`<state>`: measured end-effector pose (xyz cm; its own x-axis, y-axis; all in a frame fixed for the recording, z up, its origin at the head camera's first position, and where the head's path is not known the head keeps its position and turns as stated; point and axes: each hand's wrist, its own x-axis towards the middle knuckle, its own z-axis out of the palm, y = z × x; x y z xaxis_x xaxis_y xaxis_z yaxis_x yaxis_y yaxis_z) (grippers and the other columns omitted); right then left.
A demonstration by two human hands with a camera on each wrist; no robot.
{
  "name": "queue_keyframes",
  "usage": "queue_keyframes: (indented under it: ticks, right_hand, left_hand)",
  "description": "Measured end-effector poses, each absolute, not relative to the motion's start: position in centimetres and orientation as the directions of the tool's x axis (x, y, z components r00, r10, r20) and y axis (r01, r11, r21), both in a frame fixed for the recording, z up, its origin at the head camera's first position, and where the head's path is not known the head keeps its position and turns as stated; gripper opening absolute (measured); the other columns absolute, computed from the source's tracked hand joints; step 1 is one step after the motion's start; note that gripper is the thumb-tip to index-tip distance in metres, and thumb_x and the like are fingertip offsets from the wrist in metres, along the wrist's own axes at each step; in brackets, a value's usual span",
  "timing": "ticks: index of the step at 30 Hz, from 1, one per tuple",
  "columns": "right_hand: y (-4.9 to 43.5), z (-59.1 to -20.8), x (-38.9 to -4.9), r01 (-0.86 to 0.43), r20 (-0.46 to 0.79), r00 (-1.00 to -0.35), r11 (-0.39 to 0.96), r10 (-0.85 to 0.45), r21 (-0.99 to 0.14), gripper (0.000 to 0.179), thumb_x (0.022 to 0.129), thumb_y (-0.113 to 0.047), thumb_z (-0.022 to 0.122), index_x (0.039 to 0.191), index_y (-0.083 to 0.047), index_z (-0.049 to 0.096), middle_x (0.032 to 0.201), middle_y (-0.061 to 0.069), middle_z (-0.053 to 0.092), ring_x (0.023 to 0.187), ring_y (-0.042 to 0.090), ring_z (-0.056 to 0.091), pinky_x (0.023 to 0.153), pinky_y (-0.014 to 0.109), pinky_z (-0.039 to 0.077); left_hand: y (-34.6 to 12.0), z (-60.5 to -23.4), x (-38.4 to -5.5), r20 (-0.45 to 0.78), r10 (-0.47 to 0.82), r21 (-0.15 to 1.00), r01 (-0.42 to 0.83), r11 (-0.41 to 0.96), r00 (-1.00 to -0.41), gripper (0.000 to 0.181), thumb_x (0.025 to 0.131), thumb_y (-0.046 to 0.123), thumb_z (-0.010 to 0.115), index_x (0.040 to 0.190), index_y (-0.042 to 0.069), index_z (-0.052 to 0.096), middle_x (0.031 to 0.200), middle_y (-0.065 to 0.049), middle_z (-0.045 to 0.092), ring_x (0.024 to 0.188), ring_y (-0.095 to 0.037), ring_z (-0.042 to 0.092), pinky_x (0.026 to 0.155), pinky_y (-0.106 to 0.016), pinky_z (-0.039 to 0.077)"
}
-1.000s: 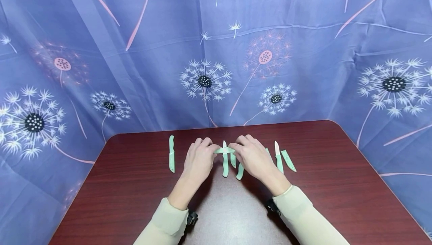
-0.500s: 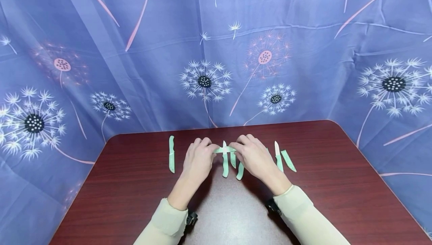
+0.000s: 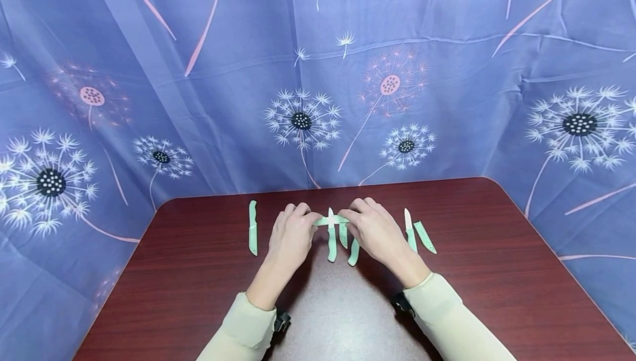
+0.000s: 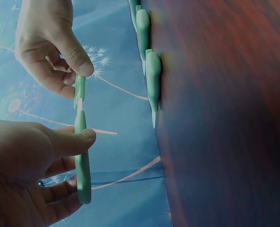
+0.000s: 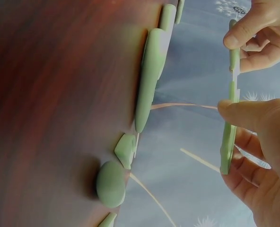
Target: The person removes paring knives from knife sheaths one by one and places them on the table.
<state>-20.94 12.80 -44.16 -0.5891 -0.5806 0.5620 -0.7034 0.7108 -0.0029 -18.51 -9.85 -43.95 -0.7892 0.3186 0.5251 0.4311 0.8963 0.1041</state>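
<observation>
My left hand pinches the green handle of a small knife between thumb and fingers. Facing it, my right hand grips a green sheath that covers most of the blade. A short white stretch of blade shows between handle and sheath in both wrist views. Knife and sheath are held level above the table, end to end. Beneath them lies an unsheathed knife with a white blade, beside a loose sheath. Another green handle pokes out from under my right hand, which hides its rest.
On the dark red table, a sheathed knife lies to the left. An unsheathed knife and a loose sheath lie to the right. A blue dandelion-print curtain hangs behind the table's far edge.
My right hand has shifted very slightly to the right, with the sheath in it. My left hand stays nearly still, and the things on the table have not moved.
</observation>
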Motion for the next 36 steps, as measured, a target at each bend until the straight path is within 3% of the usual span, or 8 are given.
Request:
queue_keyframes:
  ticks: [36]
  right_hand:
    - [13.26, -44.29, -21.18, -0.698, 0.586, -0.587, 0.716, -0.559, -0.015, 0.036, 0.083, -0.004, 0.088, 0.117, -0.013, 0.08, 0.098, 0.004, 0.064, 0.088, 0.027, 0.058, 0.074, 0.038, 0.052]
  left_hand:
    - [-10.27, -43.73, -18.64, 0.549, 0.303, 0.122, 0.433, 0.893, -0.779, 0.026, 0.084, 0.005, 0.09, 0.106, 0.018, 0.084, 0.095, 0.0, 0.065, 0.085, -0.025, 0.056, 0.07, -0.037, 0.05]
